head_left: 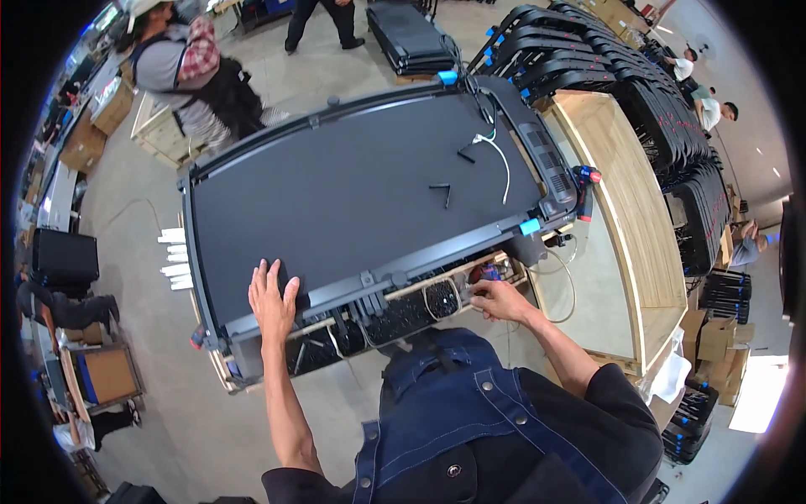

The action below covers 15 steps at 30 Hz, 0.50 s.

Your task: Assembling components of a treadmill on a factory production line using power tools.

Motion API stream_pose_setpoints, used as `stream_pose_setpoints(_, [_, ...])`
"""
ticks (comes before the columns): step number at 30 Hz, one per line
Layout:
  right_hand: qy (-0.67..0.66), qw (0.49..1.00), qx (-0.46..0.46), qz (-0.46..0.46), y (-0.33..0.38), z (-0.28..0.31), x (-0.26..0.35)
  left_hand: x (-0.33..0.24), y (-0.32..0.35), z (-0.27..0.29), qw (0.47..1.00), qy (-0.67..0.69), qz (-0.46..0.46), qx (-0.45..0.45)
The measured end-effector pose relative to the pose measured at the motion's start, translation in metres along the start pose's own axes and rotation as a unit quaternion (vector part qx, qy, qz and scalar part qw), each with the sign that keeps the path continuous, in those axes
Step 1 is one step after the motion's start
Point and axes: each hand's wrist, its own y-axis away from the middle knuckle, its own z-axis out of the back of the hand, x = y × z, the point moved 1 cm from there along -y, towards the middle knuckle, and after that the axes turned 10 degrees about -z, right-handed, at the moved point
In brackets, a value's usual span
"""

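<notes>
A treadmill with a black belt (361, 181) lies in front of me on a wooden-framed stand. My left hand (272, 304) rests with fingers apart on the belt's near left corner. Beside the stand's near edge, right of the middle, my right hand (497, 301) has its fingers curled in; what they hold, if anything, I cannot make out. Just beyond those fingers a blue and red power tool (490, 273) shows partly under the treadmill's edge. Trays of small loose hardware (409, 309) sit below the near rail. On the belt are a black L-shaped piece (446, 193) and a white cable (505, 168).
An open wooden crate (625, 227) stands to the right, near a red and blue cordless driver (585, 193). Stacked black treadmill frames (663, 118) fill the far right. White rolls (175, 259) stick out at the stand's left end. A co-worker (189, 76) stands beyond the treadmill.
</notes>
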Motion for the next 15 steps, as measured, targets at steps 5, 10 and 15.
stream_pose_setpoints(5, [0.156, 0.968, -0.133, -0.146, -0.086, -0.016, -0.142, -0.087, 0.070, -0.008, 0.983, 0.046, 0.014, -0.175])
stream_pose_setpoints(10, [0.058, 0.963, -0.174, -0.197, -0.170, -0.037, -0.245, -0.204, 0.093, -0.149, 0.928, 0.355, 0.032, 0.107])
stream_pose_setpoints(15, [0.099, 0.957, -0.142, -0.233, -0.212, -0.037, -0.231, -0.260, 0.076, -0.300, 0.956, 0.193, 0.064, 0.212])
